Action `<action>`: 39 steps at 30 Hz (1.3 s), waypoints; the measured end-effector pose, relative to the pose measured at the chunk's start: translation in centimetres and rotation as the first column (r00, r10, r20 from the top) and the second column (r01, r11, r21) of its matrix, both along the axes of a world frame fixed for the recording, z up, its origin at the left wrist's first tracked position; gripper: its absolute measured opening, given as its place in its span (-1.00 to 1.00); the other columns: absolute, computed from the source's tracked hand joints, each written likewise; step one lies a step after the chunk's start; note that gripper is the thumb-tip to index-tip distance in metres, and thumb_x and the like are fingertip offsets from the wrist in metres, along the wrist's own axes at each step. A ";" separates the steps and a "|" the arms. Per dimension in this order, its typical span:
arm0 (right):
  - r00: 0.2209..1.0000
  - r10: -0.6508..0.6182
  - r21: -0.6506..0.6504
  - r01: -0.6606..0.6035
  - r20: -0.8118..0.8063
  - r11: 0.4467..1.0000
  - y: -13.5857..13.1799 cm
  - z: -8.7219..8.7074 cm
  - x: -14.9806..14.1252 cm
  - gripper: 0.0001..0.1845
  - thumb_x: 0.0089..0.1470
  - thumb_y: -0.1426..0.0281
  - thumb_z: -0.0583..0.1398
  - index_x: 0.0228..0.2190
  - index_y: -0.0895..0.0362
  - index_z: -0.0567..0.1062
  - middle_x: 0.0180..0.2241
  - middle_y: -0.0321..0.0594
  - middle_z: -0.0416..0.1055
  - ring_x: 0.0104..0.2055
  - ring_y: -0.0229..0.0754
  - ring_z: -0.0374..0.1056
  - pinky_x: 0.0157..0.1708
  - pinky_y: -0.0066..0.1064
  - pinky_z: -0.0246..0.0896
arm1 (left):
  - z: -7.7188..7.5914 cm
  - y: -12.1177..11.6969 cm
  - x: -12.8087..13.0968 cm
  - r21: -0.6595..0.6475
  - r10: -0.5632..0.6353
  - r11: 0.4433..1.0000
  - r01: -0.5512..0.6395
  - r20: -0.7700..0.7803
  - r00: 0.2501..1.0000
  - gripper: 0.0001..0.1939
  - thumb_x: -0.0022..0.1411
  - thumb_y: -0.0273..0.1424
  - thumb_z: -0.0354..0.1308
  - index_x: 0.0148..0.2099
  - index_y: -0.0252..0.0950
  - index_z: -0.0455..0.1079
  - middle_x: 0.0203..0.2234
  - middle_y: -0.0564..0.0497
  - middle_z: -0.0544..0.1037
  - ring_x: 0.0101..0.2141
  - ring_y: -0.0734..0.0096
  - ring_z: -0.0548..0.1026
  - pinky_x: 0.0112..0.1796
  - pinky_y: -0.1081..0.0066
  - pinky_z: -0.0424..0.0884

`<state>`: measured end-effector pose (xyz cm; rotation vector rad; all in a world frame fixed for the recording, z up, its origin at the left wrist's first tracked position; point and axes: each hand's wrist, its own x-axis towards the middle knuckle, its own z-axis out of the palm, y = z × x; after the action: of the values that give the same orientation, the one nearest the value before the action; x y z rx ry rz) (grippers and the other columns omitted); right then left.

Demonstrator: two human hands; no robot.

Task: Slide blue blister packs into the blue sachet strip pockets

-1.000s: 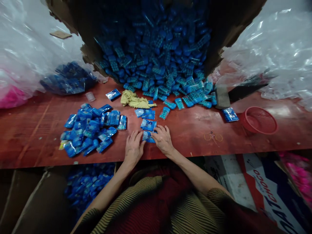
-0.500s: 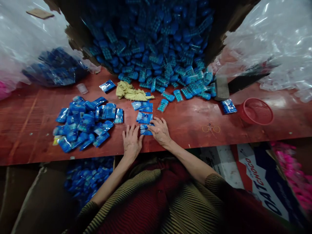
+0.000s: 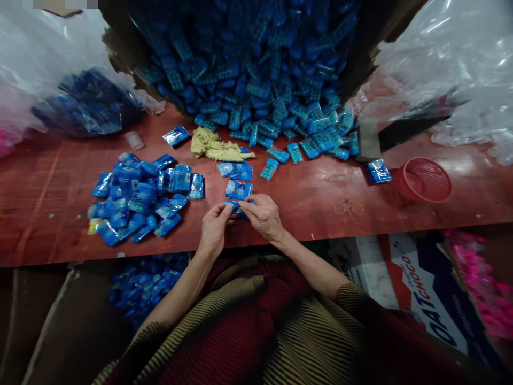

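where hands meet: left hand [image 3: 213, 230] and right hand [image 3: 265, 217] pinch one blue packet [image 3: 231, 205], near the front edge of the table [image 3: 304, 214]
flat packet [image 3: 239, 189]: 12 o'clock, just beyond
packet pile [image 3: 140, 198]: 9 o'clock
red basket [image 3: 425, 183]: 3 o'clock, well apart

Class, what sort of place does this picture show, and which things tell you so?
Probably a small packing workshop: a torn cardboard box spilling many small blue containers onto a long red worktable, and a pile of blue printed packets lying there.
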<state>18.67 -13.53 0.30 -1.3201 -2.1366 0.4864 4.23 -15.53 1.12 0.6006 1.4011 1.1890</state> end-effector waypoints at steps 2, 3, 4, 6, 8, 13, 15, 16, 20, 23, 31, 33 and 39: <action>0.991 -0.013 -0.079 0.002 -0.136 0.997 0.0 0.0 -0.3 -0.69 0.21 0.31 0.05 -0.17 0.08 0.56 -0.20 -0.14 0.46 -0.13 -0.18 0.33 -0.07 -0.35 0.18 | 0.2 0.3 0.3 -0.029 0.029 0.999 -0.026 0.089 0.996 -0.66 -0.16 -0.22 0.33 -0.38 -0.35 0.39 -0.51 0.05 0.49 -0.53 0.53 0.45 -0.54 0.55 0.33; 0.972 -0.046 -0.144 0.013 -0.229 0.990 0.1 -0.1 -0.4 -0.70 0.18 0.32 0.08 -0.13 0.09 0.53 -0.16 -0.14 0.44 -0.12 -0.18 0.33 -0.09 -0.36 0.20 | 0.3 0.4 0.5 -0.035 0.044 0.999 -0.041 0.116 0.992 -0.65 -0.19 -0.22 0.35 -0.41 -0.35 0.38 -0.55 0.07 0.48 -0.56 0.53 0.43 -0.56 0.55 0.32; 0.940 -0.097 -0.231 0.020 -0.327 0.973 0.3 -0.3 -0.4 -0.68 0.13 0.32 0.12 -0.09 0.10 0.50 -0.15 -0.14 0.43 -0.13 -0.19 0.34 -0.11 -0.37 0.22 | 0.3 0.5 0.6 -0.037 0.052 0.998 -0.048 0.134 0.990 -0.65 -0.21 -0.23 0.36 -0.42 -0.35 0.37 -0.57 0.09 0.47 -0.58 0.54 0.42 -0.57 0.55 0.32; 0.843 -0.216 -0.448 -0.032 -0.492 0.893 0.9 -0.4 -0.4 -0.63 0.03 0.30 0.20 -0.10 0.14 0.48 -0.22 -0.18 0.43 -0.23 -0.22 0.36 -0.22 -0.40 0.27 | 0.6 0.8 0.8 -0.026 0.057 0.998 -0.054 0.148 0.987 -0.64 -0.23 -0.23 0.37 -0.44 -0.34 0.35 -0.61 0.11 0.46 -0.61 0.55 0.40 -0.58 0.55 0.31; 0.737 -0.316 -0.611 -0.163 -0.598 0.775 1.4 -0.3 -0.2 -0.70 -0.05 0.26 0.22 -0.27 0.18 0.51 -0.39 -0.27 0.43 -0.40 -0.28 0.33 -0.35 -0.43 0.27 | 0.8 1.0 1.1 0.005 0.071 0.997 -0.072 0.142 0.987 -0.64 -0.24 -0.23 0.37 -0.45 -0.33 0.34 -0.62 0.13 0.45 -0.60 0.56 0.40 -0.58 0.56 0.32; 0.579 -0.426 -0.660 -0.279 -0.695 0.697 1.6 0.6 0.1 -0.72 -0.14 0.20 0.25 -0.55 0.18 0.40 -0.61 -0.40 0.30 -0.59 -0.40 0.17 -0.53 -0.53 0.16 | 0.8 1.1 1.9 0.058 -0.003 0.998 -0.007 0.172 0.985 -0.65 -0.20 -0.23 0.37 -0.40 -0.35 0.40 -0.60 0.10 0.47 -0.60 0.56 0.40 -0.59 0.56 0.30; 0.583 -0.433 -0.654 -0.238 -0.687 0.718 1.3 0.5 -0.2 -0.71 -0.15 0.19 0.25 -0.56 0.17 0.38 -0.63 -0.41 0.29 -0.60 -0.40 0.15 -0.56 -0.54 0.14 | 0.4 1.1 2.3 0.061 -0.010 0.998 0.000 0.150 0.989 -0.66 -0.19 -0.24 0.36 -0.39 -0.36 0.42 -0.61 0.09 0.48 -0.61 0.55 0.39 -0.60 0.56 0.29; 0.589 -0.435 -0.651 -0.215 -0.681 0.728 1.1 0.3 -0.5 -0.71 -0.14 0.19 0.25 -0.56 0.17 0.38 -0.63 -0.41 0.29 -0.60 -0.40 0.16 -0.56 -0.54 0.14 | 0.1 1.1 2.4 0.059 0.007 0.998 -0.015 0.134 0.991 -0.67 -0.18 -0.25 0.36 -0.41 -0.36 0.42 -0.63 0.10 0.47 -0.62 0.56 0.39 -0.60 0.56 0.28; 0.597 -0.459 -0.650 -0.143 -0.658 0.746 0.5 -0.7 -1.5 -0.73 -0.05 0.19 0.17 -0.52 0.15 0.37 -0.63 -0.42 0.28 -0.62 -0.39 0.19 -0.58 -0.54 0.15 | -0.3 1.2 2.9 0.053 0.074 0.995 -0.081 0.127 0.989 -0.70 -0.16 -0.25 0.34 -0.45 -0.36 0.39 -0.70 0.13 0.42 -0.65 0.55 0.38 -0.60 0.54 0.29; 0.604 -0.475 -0.642 -0.081 -0.641 0.763 0.3 -0.7 -2.0 -0.74 0.00 0.19 0.14 -0.51 0.14 0.35 -0.66 -0.42 0.27 -0.63 -0.38 0.21 -0.61 -0.55 0.14 | 0.4 1.5 3.3 0.062 0.104 0.991 -0.116 0.163 0.981 -0.70 -0.19 -0.26 0.34 -0.48 -0.35 0.37 -0.73 0.15 0.40 -0.68 0.57 0.35 -0.63 0.55 0.27; 0.537 -0.536 -0.627 0.016 -0.651 0.778 0.7 1.0 -2.6 -0.70 0.05 0.15 0.10 -0.54 0.11 0.29 -0.68 -0.42 0.24 -0.65 -0.36 0.19 -0.64 -0.54 0.14 | 2.1 2.9 4.0 0.034 0.097 0.994 -0.104 0.174 0.980 -0.72 -0.13 -0.27 0.31 -0.51 -0.33 0.31 -0.75 0.19 0.33 -0.74 0.63 0.26 -0.68 0.57 0.19; 0.537 -0.537 -0.624 0.024 -0.651 0.781 0.7 0.9 -2.4 -0.68 0.05 0.13 0.09 -0.54 0.11 0.29 -0.66 -0.41 0.24 -0.63 -0.36 0.19 -0.62 -0.53 0.15 | 2.0 3.0 3.8 0.032 0.050 0.998 -0.056 0.173 0.984 -0.70 -0.13 -0.25 0.33 -0.51 -0.33 0.32 -0.74 0.17 0.35 -0.69 0.58 0.33 -0.65 0.55 0.24; 0.581 -0.465 -0.533 0.061 -0.669 0.844 0.2 0.8 -1.1 -0.66 0.04 0.14 0.15 -0.56 0.14 0.34 -0.59 -0.39 0.22 -0.54 -0.35 0.14 -0.52 -0.52 0.12 | 1.7 2.7 2.4 0.015 -0.118 0.993 0.118 0.266 0.957 -0.63 -0.24 -0.25 0.40 -0.42 -0.37 0.41 -0.59 0.05 0.49 -0.57 0.50 0.42 -0.57 0.52 0.33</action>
<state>17.61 -13.33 1.05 -1.2916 -1.0711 1.2371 6.63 -12.87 2.85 0.4959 1.1228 1.1279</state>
